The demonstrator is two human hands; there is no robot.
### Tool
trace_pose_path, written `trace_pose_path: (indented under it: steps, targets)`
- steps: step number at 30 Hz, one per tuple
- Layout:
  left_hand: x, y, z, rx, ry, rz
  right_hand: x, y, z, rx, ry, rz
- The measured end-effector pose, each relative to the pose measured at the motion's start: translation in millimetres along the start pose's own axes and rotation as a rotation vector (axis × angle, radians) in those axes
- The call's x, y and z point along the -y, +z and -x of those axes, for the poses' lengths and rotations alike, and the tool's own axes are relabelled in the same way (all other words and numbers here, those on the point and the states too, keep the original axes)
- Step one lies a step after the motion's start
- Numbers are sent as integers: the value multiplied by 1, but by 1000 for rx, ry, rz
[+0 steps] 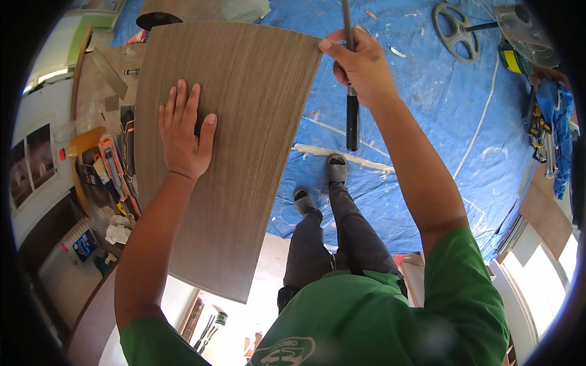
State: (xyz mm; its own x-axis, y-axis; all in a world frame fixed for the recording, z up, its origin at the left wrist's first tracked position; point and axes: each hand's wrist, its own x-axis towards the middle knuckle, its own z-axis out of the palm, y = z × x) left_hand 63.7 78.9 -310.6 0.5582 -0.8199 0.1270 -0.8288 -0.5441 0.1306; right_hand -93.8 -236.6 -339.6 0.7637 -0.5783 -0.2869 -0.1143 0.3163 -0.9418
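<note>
A large wood-grain brown board (244, 134) lies in front of me, its right edge toward my body. My left hand (187, 131) rests flat on its left part, fingers stretched and thumb apart. Beyond the board's far right corner, my right hand (368, 66) grips a long file (353, 122) with a black handle. The file stands lengthwise in the picture, its handle toward me and its grey blade running past the top rim. The thumb and fingertips of that hand are at the corner of the board.
Blue sheeting (439, 122) covers the floor on the right. A fan (525, 33) with a round base lies at the far right, near tools (543, 128). Left of the board are an orange utility knife (113, 160) and an orange bottle (85, 141). A brown roll (183, 11) lies beyond.
</note>
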Motion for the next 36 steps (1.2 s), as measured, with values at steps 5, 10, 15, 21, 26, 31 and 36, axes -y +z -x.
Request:
trace_pose_path:
  steps: [5,10,15,21,26,31,36]
  targets:
    - [-1,-1,1,4,-9,1,-16,5,-13,60,63,-362]
    - [-3,0,-1,1,0,7,-18,-2,-22,-80,146,-344]
    - [0,1,4,-2,-15,0,7,-11,-16,20,14,141]
    - [-3,0,0,-6,-11,20,9,5,-24,21,-239,496]
    - [0,-1,2,-2,-19,25,20,-2,-26,116,22,255]
    - [-4,-4,1,3,-10,-5,22,-10,-19,115,39,224]
    - [-4,-4,0,0,-8,-10,22,-9,-22,112,51,262]
